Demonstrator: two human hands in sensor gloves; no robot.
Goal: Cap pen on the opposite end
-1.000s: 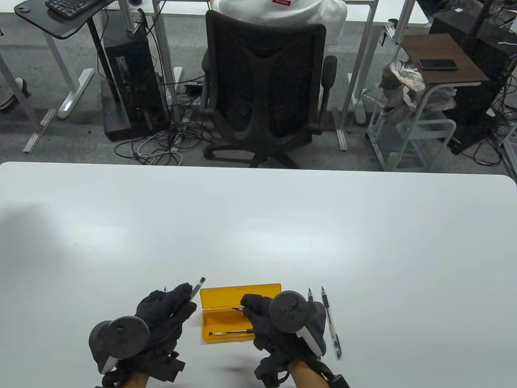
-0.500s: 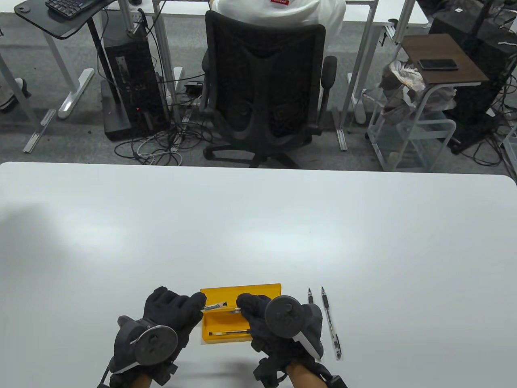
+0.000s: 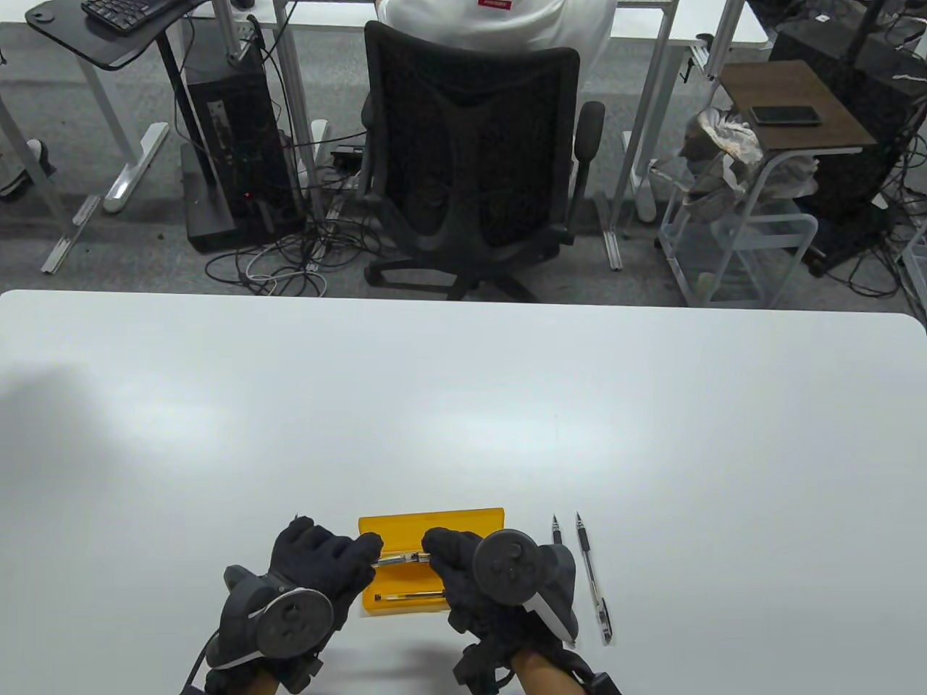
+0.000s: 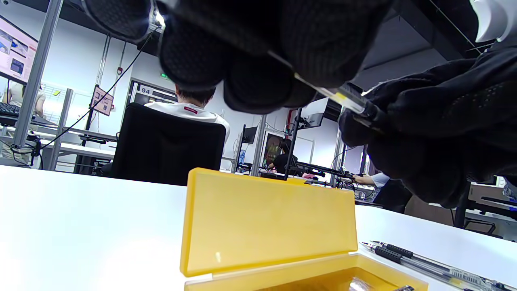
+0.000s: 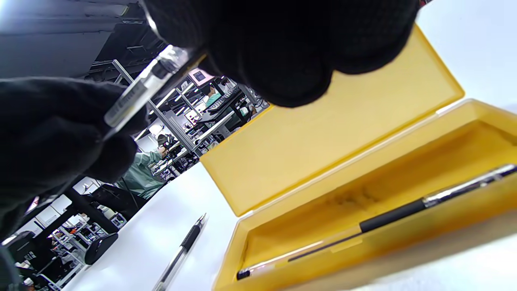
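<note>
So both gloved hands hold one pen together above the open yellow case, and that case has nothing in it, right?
Not quite: the yellow case is not bare inside. The right wrist view shows another pen lying in its tray. The rest stands: the left hand and right hand hold one pen between them above the open case.

Yellow case (image 3: 463, 520) – black gloves – white table (image 3: 463, 405)

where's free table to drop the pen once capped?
Bare table lies beyond the yellow case to the far edge, and wide to both sides: left of the left hand, right of the two pens. It is crowded near the front edge: both hands, the right hand, the held pen, the case.
</note>
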